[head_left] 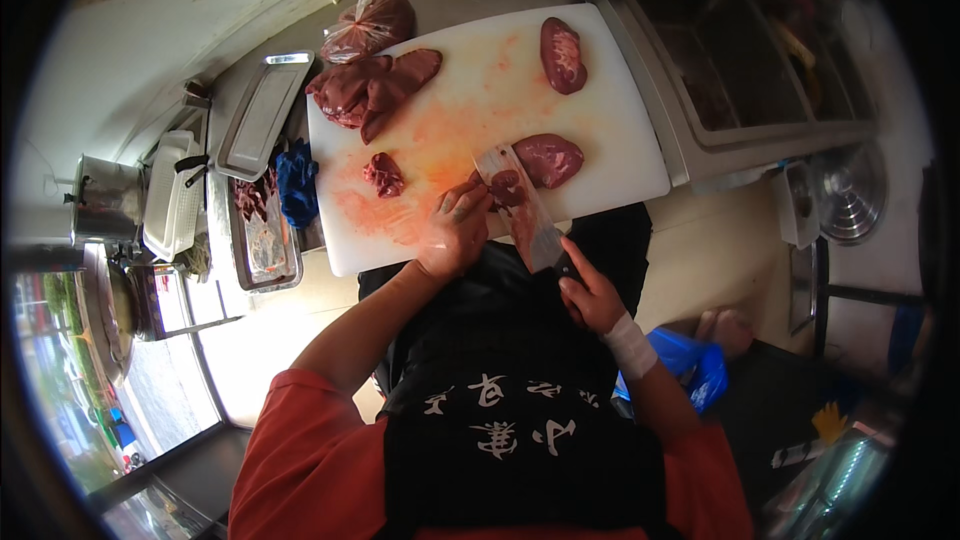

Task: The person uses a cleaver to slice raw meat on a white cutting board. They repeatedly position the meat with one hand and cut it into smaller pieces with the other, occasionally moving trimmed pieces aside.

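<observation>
My right hand [592,292] is closed round the dark handle of a cleaver [536,230]. Its wide, blood-smeared blade lies low over the near edge of a white cutting board [480,70]. A dark red kidney piece [507,186] shows against the blade, and the bent fingers of my left hand [460,225] press together at its left side; the fingertips are partly hidden. Just right of the blade lies a smooth kidney piece [550,160]. Farther off, at the back right, is another kidney [563,56] with a pale core facing up. Small meat trimmings [383,175] sit left of my left hand.
A folded liver [370,90] lies on the board's far left, with bagged meat [370,26] behind it. To the left are a metal tray [265,115], a tray with meat scraps [265,250] and a blue cloth [297,183]. A steel basin unit [760,140] borders the right.
</observation>
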The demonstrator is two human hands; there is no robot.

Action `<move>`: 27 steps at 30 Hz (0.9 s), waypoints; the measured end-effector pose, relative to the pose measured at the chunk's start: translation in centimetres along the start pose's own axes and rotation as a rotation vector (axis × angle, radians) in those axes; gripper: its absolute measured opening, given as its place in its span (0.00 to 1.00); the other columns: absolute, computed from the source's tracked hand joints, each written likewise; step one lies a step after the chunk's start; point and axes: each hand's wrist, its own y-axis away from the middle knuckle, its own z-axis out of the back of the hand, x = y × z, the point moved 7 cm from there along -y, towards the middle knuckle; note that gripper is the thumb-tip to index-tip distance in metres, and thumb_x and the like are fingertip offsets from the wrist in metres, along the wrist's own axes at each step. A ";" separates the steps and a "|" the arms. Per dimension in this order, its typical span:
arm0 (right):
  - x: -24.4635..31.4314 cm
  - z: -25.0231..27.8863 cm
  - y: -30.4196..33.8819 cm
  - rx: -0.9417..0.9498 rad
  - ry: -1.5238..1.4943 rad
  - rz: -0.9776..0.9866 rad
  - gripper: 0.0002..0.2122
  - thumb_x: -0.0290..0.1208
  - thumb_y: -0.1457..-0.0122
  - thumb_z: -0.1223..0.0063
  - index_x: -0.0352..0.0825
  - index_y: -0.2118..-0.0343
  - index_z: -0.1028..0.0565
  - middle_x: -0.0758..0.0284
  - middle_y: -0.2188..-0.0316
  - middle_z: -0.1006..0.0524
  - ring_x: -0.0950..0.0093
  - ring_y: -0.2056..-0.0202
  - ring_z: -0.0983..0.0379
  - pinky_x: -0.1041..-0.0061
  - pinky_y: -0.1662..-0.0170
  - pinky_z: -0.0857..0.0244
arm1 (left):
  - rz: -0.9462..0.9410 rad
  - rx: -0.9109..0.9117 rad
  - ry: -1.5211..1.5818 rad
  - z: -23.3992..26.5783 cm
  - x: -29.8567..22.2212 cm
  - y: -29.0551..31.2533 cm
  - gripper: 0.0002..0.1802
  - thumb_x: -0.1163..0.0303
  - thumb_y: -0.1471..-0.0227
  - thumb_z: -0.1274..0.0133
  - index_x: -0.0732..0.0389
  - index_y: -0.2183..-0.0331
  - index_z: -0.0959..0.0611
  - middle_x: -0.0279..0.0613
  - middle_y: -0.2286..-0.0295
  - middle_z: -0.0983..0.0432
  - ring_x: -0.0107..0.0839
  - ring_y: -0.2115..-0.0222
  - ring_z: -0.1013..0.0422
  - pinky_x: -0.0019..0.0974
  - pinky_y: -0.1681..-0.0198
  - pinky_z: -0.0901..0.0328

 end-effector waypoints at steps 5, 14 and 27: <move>0.1 -0.4 -1.6 -0.024 0.079 0.025 0.32 0.28 0.29 0.52 0.48 0.24 0.47 0.74 0.78 0.31 0.84 0.80 0.36 0.81 0.75 0.38 | -0.002 0.000 0.001 -0.2 0.1 0.1 0.26 0.77 0.57 0.40 0.68 0.51 0.17 0.49 0.48 0.24 0.51 0.44 0.30 0.52 0.43 0.32; -0.2 -0.9 -0.7 0.027 0.024 -0.021 0.33 0.28 0.30 0.52 0.51 0.24 0.48 0.74 0.78 0.31 0.84 0.80 0.36 0.80 0.75 0.37 | -0.005 -0.003 -0.040 0.2 -0.4 -0.2 0.26 0.76 0.55 0.41 0.67 0.51 0.17 0.48 0.49 0.24 0.52 0.45 0.30 0.54 0.43 0.33; 0.8 -6.8 -6.0 0.052 0.220 0.217 0.33 0.28 0.32 0.48 0.47 0.25 0.44 0.64 0.73 0.25 0.77 0.74 0.28 0.70 0.63 0.28 | 0.375 -0.159 -0.369 2.9 4.0 0.5 0.10 0.61 0.48 0.37 0.55 0.67 0.13 0.41 0.59 0.20 0.47 0.55 0.28 0.53 0.50 0.36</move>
